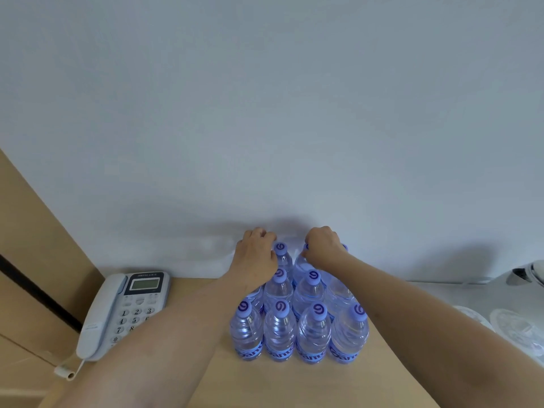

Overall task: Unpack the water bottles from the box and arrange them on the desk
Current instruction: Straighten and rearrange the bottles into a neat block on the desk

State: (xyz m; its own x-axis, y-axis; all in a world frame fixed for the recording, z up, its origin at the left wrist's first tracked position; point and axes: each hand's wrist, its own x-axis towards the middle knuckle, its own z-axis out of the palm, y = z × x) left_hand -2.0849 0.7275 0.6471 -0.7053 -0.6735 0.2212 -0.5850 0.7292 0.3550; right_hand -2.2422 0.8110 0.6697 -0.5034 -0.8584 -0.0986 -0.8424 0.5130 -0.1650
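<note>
Clear plastic water bottles [297, 316] with purple caps stand in a tight block on the tan desk [309, 387], and both hands are working at its far row, against the pale wall [265, 113]. The left hand [256, 254] is curled over the top of a bottle at the far left corner; that bottle is hidden beneath it, so whether the fingers truly clasp it cannot be told for sure. The right hand [323, 245] is clenched round the cap end of a far-row bottle [303, 265], whose shoulder shows just below the knuckles. No box is in view. The step looks like seating the last bottles, and the task seems close to done. To do it well, lower each bottle straight down until its base is flat, keeping the wrists clear of the caps just nearer than the grips, since a nudge could topple neighbours. A phone [123, 307] sits well left of the left hand.
</note>
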